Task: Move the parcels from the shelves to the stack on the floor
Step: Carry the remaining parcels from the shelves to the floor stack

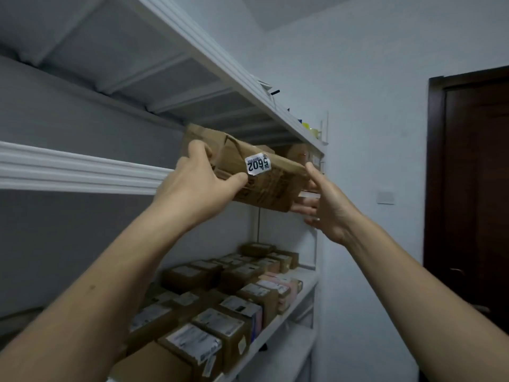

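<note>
A brown cardboard parcel (pixel 275 183) with a white "5602" sticker is tilted at the edge of the middle white shelf (pixel 82 172), held up between both hands. My left hand (pixel 198 186) grips its left end, thumb along the front. My right hand (pixel 325 205) holds its right end, fingers under the bottom corner. Several more brown parcels with white labels (pixel 228 299) fill the shelf below. Another parcel (pixel 297 153) sits behind the held one on the same shelf. The floor stack is out of view.
The upper shelf (pixel 220 78) runs overhead with small items at its far end (pixel 308 128). A dark wooden door (pixel 473 188) stands at the right, with a white wall switch (pixel 385 197) beside it.
</note>
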